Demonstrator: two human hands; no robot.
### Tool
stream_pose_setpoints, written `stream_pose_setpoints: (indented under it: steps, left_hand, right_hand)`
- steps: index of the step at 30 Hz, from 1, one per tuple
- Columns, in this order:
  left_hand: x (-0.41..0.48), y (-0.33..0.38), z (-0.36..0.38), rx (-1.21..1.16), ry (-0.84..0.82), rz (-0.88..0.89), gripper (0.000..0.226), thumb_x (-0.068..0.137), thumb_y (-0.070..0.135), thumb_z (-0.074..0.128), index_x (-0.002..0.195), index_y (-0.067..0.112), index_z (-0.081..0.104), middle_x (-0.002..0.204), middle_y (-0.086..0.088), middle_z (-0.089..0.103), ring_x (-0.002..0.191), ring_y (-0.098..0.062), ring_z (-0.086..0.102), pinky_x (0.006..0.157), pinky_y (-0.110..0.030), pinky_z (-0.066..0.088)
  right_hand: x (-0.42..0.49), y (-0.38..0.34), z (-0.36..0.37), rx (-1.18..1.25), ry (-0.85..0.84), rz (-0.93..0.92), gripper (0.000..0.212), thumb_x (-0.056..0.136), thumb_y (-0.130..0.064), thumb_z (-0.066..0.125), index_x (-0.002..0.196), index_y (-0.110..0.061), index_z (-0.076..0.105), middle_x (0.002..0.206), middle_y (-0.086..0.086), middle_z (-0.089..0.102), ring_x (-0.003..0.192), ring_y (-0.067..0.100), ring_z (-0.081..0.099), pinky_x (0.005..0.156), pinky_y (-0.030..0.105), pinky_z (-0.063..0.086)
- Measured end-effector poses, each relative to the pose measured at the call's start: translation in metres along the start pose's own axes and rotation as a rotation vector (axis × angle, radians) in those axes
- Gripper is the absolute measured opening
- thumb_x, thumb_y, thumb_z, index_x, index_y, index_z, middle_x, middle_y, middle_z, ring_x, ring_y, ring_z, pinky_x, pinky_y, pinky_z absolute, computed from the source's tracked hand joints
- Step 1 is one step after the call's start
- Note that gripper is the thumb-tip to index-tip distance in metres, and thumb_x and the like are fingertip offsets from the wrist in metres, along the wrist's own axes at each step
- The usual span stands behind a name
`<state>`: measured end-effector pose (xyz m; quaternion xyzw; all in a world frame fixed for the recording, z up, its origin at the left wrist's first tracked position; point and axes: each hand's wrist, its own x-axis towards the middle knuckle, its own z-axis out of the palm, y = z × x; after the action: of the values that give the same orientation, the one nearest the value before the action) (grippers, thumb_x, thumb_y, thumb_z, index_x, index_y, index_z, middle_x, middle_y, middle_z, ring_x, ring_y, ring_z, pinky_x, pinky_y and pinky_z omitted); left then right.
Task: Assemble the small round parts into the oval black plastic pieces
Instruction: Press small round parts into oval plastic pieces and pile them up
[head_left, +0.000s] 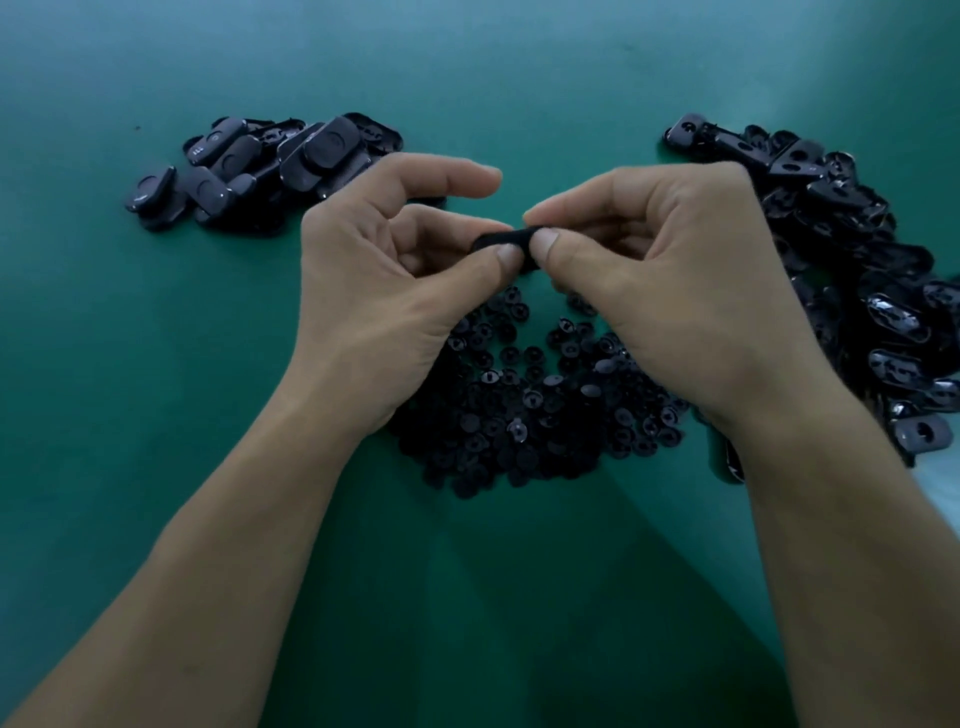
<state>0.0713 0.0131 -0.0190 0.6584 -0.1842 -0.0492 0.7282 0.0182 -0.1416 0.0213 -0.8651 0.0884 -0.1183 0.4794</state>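
Green matte table surface (156, 415). 2 bare forearms come in from the bottom edge, 1 per side

Nearest: 1 heap of small round black plastic parts (519, 410), lying loose on the table between the wrists. Too many and too overlapped to count. Some show a moulded centre facing up

Above the heap: left hand (384, 291) and right hand (670, 280), thumb tips nearly meeting. Together they pinch 1 oval black plastic piece (506, 240), each hand with its thumb on the near face and curled fingers behind. The piece is off the table, above the far edge of the heap, and mostly covered. Cannot tell whether a round part sits in it

Far left: 1 pile of oval black plastic pieces with smooth faces up (260, 171), roughly a dozen distinguishable; exact count not possible

Far right: 1 larger pile of oval black plastic pieces showing holes (857, 270), running along the right edge; uncountable

Total: 3 heaps, 1 piece in hand
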Motion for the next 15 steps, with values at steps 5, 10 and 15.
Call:
stream_pose_setpoints:
  steps: [5, 10, 15]
  left_hand:
    - [0.001, 0.0, 0.001, 0.096, 0.063, 0.034, 0.017, 0.082, 0.006, 0.078, 0.09, 0.019, 0.07, 0.083, 0.013, 0.073, 0.074, -0.008, 0.067, 0.07, -0.024, 0.055]
    - [0.003, -0.002, 0.001, 0.129, 0.123, 0.021, 0.019, 0.087, 0.003, 0.073, 0.1, 0.017, 0.071, 0.088, 0.006, 0.074, 0.075, -0.01, 0.068, 0.075, -0.026, 0.056]
    - [0.005, -0.002, 0.0, 0.108, 0.216, 0.011, 0.02, 0.09, 0.001, 0.068, 0.109, 0.01, 0.068, 0.091, 0.0, 0.07, 0.077, -0.01, 0.064, 0.078, -0.035, 0.059]
  right_hand:
    - [0.0, 0.012, -0.011, -0.483, 0.039, 0.19, 0.042, 0.097, -0.044, 0.058, 0.137, -0.034, 0.056, 0.139, 0.001, 0.051, 0.13, 0.021, 0.045, 0.109, 0.037, 0.035]
    - [-0.001, 0.014, -0.013, -0.657, -0.041, 0.391, 0.047, 0.098, -0.047, 0.052, 0.144, -0.042, 0.043, 0.155, 0.003, 0.031, 0.143, 0.028, 0.022, 0.109, 0.051, 0.025]
    - [0.0, 0.014, -0.015, -0.655, 0.05, 0.368, 0.045, 0.1, -0.041, 0.052, 0.144, -0.038, 0.045, 0.156, 0.005, 0.028, 0.142, 0.031, 0.025, 0.112, 0.049, 0.025]
